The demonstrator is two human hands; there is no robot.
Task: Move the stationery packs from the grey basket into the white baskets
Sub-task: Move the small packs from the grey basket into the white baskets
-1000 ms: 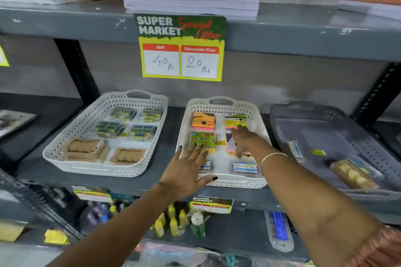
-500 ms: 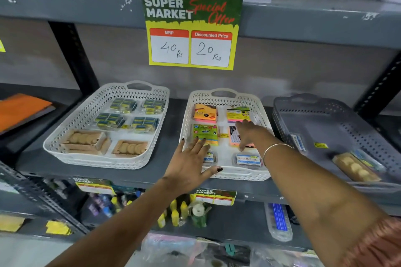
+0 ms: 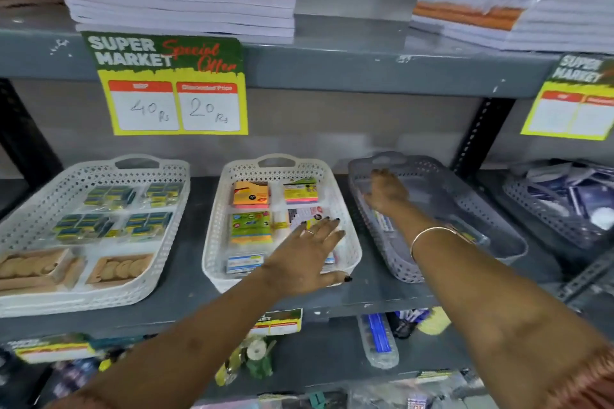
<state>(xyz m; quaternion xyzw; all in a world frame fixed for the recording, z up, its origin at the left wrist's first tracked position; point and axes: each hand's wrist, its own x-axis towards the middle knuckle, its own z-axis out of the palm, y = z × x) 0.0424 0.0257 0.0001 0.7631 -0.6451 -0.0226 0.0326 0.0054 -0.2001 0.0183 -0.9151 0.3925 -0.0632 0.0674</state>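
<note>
Stationery packs (image 3: 382,222): one blue-and-white pack visible in the grey basket (image 3: 402,267), just below the right hand (image 3: 387,191), which hovers open, holding nothing. White baskets: two. Middle white basket (image 3: 216,236) lies under the left hand (image 3: 307,257), fingers spread, empty.

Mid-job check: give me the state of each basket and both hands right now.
Left white basket: holds stapler-pin packs and brown packs.
Middle white basket: holds sticky-note packs and small boxes.
Grey basket: a few packs left inside.
Left hand: open, fingers spread over the middle white basket.
Right hand: reaching into the grey basket, holding nothing visible.
</note>
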